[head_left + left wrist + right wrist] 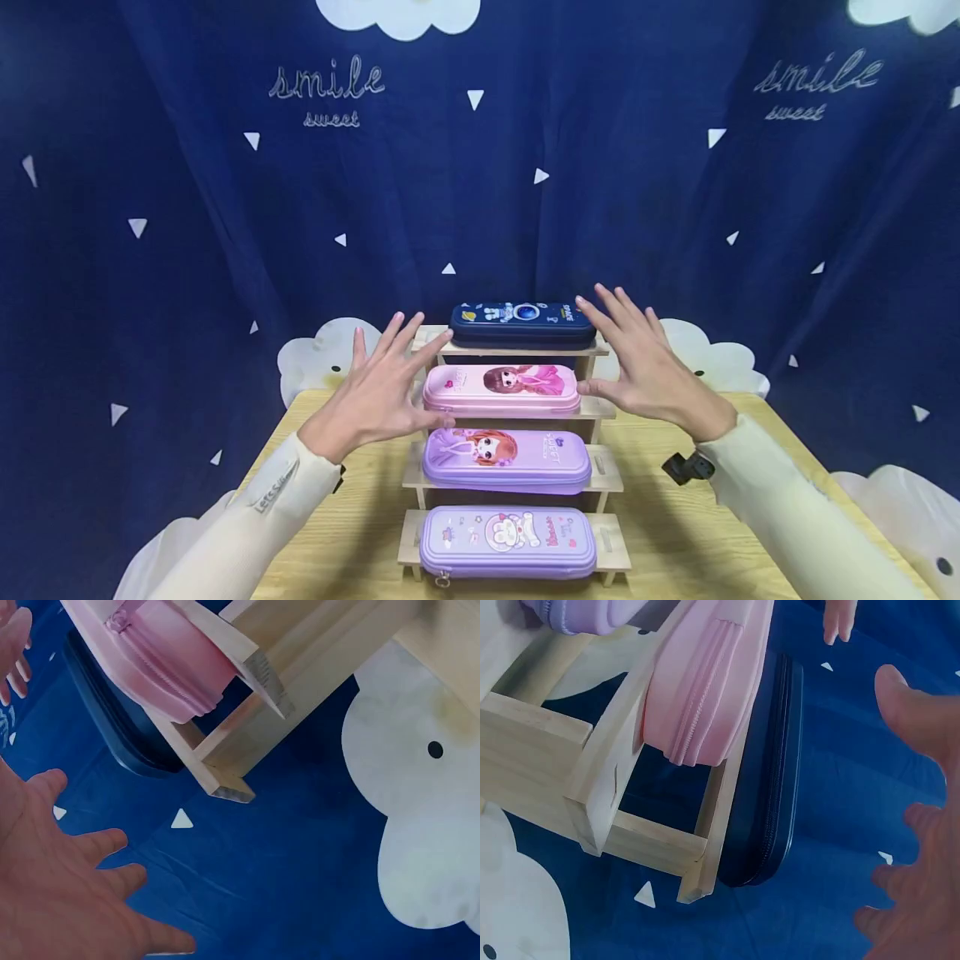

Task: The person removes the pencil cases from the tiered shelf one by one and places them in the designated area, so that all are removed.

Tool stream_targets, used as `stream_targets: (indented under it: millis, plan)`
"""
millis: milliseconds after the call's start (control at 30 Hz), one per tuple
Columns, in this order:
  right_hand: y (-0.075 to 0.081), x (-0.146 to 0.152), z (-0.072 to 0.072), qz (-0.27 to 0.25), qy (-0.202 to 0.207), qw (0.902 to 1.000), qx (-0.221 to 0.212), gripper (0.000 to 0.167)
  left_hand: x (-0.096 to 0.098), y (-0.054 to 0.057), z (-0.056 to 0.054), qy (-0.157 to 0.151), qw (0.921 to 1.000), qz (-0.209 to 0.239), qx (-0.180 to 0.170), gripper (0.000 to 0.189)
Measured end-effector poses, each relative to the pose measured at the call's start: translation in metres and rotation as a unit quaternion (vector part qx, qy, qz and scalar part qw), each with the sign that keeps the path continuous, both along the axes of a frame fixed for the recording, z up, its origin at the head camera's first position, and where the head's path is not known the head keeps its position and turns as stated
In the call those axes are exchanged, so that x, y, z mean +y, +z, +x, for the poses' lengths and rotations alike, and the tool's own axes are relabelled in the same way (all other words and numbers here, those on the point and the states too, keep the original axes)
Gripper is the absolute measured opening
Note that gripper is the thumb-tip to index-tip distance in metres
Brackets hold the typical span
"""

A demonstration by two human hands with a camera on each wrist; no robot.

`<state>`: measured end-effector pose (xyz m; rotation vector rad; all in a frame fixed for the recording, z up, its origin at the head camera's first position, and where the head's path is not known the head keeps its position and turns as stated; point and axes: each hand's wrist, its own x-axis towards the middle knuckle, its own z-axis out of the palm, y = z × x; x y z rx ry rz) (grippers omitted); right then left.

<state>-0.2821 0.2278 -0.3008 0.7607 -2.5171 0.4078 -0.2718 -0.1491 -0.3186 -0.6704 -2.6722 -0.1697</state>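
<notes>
Both hands hover with spread fingers on either side of a stepped wooden rack [611, 482]. My left hand [373, 398] is at the left, its thumb overlapping the edges of the pink and purple pencil cases in the head view. My right hand [643, 367] is at the right, near the dark blue space pencil case [517, 335] and the pink girl-print pencil case [468, 387]. Below these lie a purple girl-print pencil case [517, 475] and a lilac astronaut-print pencil case [457, 550], one per step. In both wrist views the palms hold nothing.
The rack stands on a light wooden table [675, 517]. Behind it hangs a dark blue curtain [615, 225] with white triangles and clouds. A small black device [687, 468] is strapped at the right wrist.
</notes>
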Motion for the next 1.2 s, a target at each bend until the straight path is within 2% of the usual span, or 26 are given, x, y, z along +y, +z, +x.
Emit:
stream_targets:
  millis: [267,433,567,633,700,867,933,1000,1067,1200]
  plan:
    - [0.004,0.001,-0.022,-0.033,0.008,0.9989,-0.033,0.106,-0.006,-0.007,-0.006,-0.004,0.9995,0.025,-0.017,0.112]
    - [0.004,0.004,-0.038,-0.054,0.007,0.9964,-0.065,0.105,-0.010,-0.013,-0.006,-0.007,0.9986,0.042,-0.031,0.110]
    - [0.004,0.006,-0.047,-0.075,0.000,0.9924,-0.098,0.105,-0.017,-0.017,-0.004,-0.019,0.9932,0.095,-0.065,0.114]
    - [0.003,0.007,-0.051,-0.085,-0.004,0.9902,-0.110,0.106,-0.021,-0.023,-0.004,-0.027,0.9853,0.141,-0.093,0.118]
    - [0.002,0.008,-0.054,-0.095,-0.008,0.9883,-0.119,0.106,-0.025,-0.033,-0.002,-0.035,0.9720,0.196,-0.125,0.120]
    - [-0.001,0.007,-0.055,-0.107,-0.016,0.9837,-0.144,0.106,-0.035,-0.072,0.006,-0.033,0.9265,0.310,-0.211,0.114]
    - [-0.002,0.006,-0.056,-0.107,-0.016,0.9828,-0.150,0.106,-0.038,-0.088,0.009,-0.035,0.9094,0.335,-0.244,0.108]
    - [-0.002,0.005,-0.057,-0.110,-0.014,0.9826,-0.149,0.106,-0.040,-0.101,0.012,-0.048,0.8960,0.348,-0.271,0.102]
    - [-0.002,0.006,-0.059,-0.117,-0.010,0.9825,-0.145,0.105,-0.040,-0.110,0.014,-0.065,0.8871,0.355,-0.288,0.097]
    - [-0.003,0.009,-0.062,-0.126,-0.003,0.9810,-0.147,0.105,-0.041,-0.120,0.014,-0.093,0.8793,0.357,-0.301,0.088]
